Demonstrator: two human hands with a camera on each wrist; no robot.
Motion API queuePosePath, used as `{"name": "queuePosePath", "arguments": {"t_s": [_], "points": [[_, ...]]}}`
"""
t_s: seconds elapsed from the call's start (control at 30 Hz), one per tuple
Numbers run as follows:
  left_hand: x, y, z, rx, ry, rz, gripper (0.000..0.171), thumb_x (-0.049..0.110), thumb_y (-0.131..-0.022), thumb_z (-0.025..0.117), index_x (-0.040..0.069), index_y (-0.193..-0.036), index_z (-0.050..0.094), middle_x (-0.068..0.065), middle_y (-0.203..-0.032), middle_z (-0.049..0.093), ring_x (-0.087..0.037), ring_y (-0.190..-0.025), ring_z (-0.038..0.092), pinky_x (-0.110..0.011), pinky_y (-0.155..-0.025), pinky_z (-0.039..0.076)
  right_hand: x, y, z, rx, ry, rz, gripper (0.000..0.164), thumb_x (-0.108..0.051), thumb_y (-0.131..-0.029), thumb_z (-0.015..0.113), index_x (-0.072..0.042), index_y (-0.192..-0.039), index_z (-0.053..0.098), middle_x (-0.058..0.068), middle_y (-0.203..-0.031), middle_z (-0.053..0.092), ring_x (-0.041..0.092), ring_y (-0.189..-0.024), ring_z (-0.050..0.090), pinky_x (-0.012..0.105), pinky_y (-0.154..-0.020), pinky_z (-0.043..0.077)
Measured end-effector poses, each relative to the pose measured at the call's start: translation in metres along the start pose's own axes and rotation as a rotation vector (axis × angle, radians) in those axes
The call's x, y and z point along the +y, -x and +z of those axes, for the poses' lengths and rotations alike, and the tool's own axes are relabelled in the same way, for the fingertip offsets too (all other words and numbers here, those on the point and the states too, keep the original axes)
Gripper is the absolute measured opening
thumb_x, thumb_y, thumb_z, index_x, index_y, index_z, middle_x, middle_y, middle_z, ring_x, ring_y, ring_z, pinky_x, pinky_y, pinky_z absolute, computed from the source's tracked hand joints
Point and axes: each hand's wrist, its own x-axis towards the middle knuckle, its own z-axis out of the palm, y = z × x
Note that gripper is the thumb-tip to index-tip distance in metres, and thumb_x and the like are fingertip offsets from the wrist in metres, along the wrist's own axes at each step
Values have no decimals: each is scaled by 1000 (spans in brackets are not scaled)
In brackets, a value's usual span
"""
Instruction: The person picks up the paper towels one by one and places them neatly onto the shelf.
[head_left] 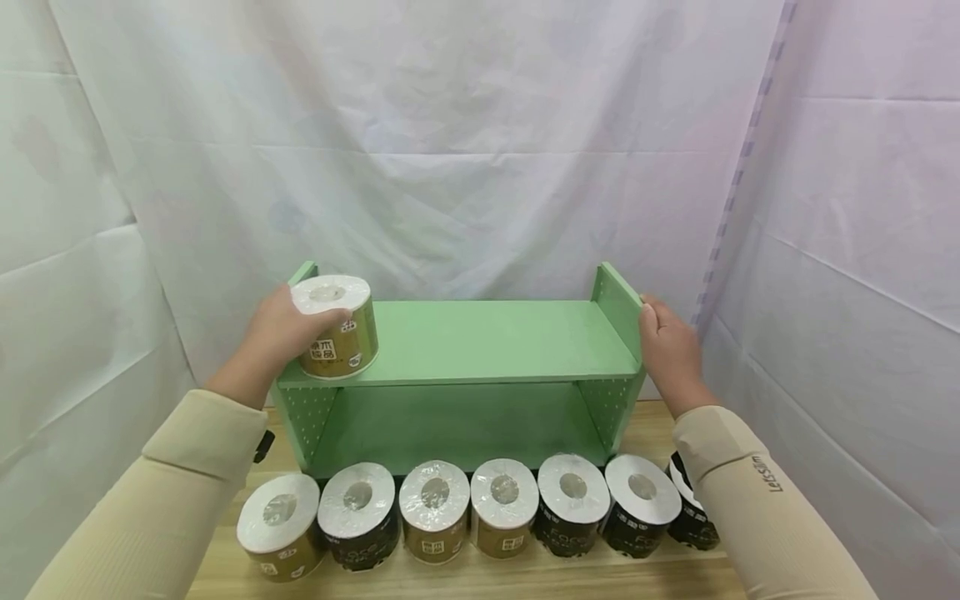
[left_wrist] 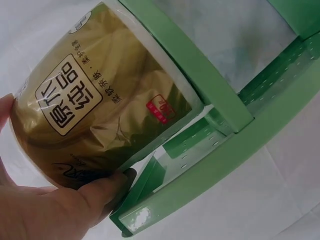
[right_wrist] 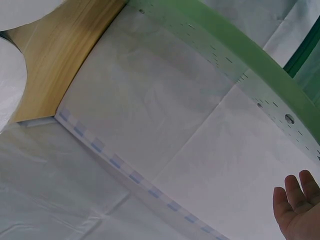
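My left hand (head_left: 288,325) grips a gold-wrapped toilet paper roll (head_left: 348,337) from its left side, thumb across the front. The roll stands upright at the left end of the upper board of a green shelf (head_left: 480,333). In the left wrist view, the roll's gold wrapper (left_wrist: 100,100) faces the camera and its base is right at the board. My right hand (head_left: 672,354) is at the outer side of the shelf's right end panel (head_left: 618,308), fingertips at its edge. In the right wrist view, its relaxed fingers (right_wrist: 295,192) show beside the perforated panel.
A row of upright toilet paper rolls, some gold like one (head_left: 435,521) and some black like another (head_left: 573,517), lines the wooden tabletop (head_left: 562,579) before the shelf. My right sleeve partly hides the rightmost roll (head_left: 693,521). White curtains (head_left: 465,125) surround the table.
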Motion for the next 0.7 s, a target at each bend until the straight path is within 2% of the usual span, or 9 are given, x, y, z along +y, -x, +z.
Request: {"name": "queuePosePath", "arguments": {"t_s": [0.17,0.4,0.7], "points": [[-1,0,-2,-14,-3,11,98,39,-86,68,18,-156,3,-30,-148,32,-44,-131,37,-60,-99,38,0,-1,4,8,6,-8,61,-44,-103,17,-9,-146,42,15,-147,42,41,-133,39,57,-106,32],[-1,0,-4,-29,-7,-2,97,39,-87,66,5,-155,5,-34,-143,35,-46,-128,39,-59,-99,39,-1,-3,6,21,-8,-3,60,-44,-103,18,-11,-146,42,16,-146,44,43,-130,44,59,-103,35],[1,1,-6,-41,-36,23,99,37,-88,66,13,-155,-2,-33,-147,31,-47,-131,36,-61,-100,37,-2,-3,8,22,0,-11,60,-43,-103,18,-9,-145,43,17,-145,44,43,-130,43,58,-104,34]]}}
